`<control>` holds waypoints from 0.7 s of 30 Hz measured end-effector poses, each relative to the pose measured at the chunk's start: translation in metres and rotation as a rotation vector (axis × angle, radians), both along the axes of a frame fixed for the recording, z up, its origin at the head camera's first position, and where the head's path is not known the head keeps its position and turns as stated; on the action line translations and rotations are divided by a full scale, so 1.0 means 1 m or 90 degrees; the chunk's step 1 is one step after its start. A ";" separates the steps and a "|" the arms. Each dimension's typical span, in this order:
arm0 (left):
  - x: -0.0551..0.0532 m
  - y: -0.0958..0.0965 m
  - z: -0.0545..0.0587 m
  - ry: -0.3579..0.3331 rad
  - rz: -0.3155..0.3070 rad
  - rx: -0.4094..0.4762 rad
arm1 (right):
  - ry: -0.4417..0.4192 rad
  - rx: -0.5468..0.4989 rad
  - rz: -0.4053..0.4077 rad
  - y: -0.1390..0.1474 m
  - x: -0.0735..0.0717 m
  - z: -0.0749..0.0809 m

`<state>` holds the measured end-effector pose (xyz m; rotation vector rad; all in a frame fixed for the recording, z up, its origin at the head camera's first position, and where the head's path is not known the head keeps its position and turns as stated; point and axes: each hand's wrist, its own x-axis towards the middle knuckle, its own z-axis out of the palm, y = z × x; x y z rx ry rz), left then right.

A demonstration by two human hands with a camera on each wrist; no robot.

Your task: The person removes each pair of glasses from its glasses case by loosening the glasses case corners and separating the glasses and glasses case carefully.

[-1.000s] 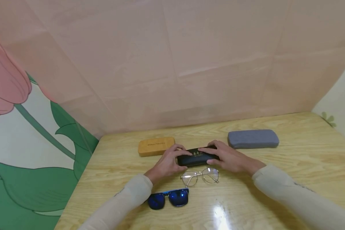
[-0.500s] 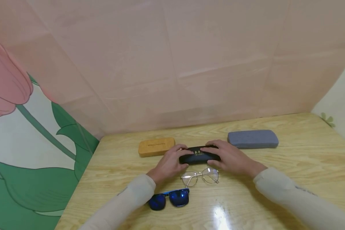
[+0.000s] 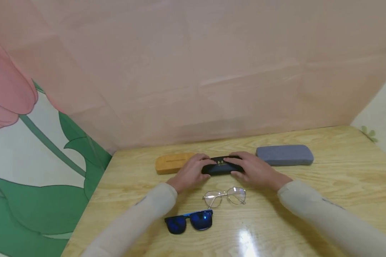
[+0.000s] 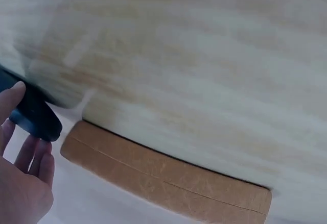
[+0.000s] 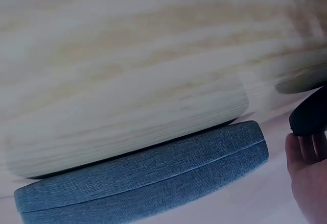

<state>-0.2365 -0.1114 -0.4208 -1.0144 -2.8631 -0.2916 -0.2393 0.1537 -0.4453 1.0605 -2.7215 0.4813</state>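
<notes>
A black glasses case (image 3: 222, 169) with gold lettering on its lid lies crosswise between my two hands. My left hand (image 3: 192, 170) grips its left end, fingers over the top and thumb at the near side. At the other end my right hand (image 3: 253, 169) holds it the same way. The left wrist view shows the thumb and fingers around the dark case end (image 4: 36, 114); in the right wrist view, fingertips meet the opposite end (image 5: 309, 114). Wire-framed eyeglasses (image 3: 236, 195) lie nearer me, and blue-lensed sunglasses (image 3: 201, 220) sit nearer still, by the left sleeve.
An orange-tan glasses case (image 3: 170, 164) stands just beyond my left hand, partly covered by it. To the right of my right hand is a blue-grey fabric glasses case (image 3: 284, 155). A pink cloth backdrop (image 3: 193, 89) rises behind the wooden table (image 3: 334, 160).
Both hands have carried the black glasses case away from me, toward the back, level with the other two cases. The eyeglasses and sunglasses have stayed put.
</notes>
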 end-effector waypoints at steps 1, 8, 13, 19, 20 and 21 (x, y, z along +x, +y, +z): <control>-0.002 0.001 0.000 0.004 -0.003 -0.003 | -0.002 0.003 -0.005 0.000 -0.002 0.000; -0.015 0.004 0.006 0.001 0.014 -0.017 | 0.006 0.006 -0.014 -0.005 -0.012 0.004; -0.022 0.009 0.008 -0.005 0.024 -0.038 | 0.009 0.006 -0.018 -0.005 -0.015 0.005; -0.028 0.017 0.005 0.003 0.019 -0.042 | 0.023 0.010 -0.024 -0.001 -0.018 0.000; -0.028 0.018 0.004 0.007 0.021 -0.041 | 0.027 0.009 -0.023 -0.001 -0.019 -0.001; -0.028 0.018 0.003 0.011 0.023 -0.042 | 0.027 0.007 -0.022 -0.001 -0.019 -0.001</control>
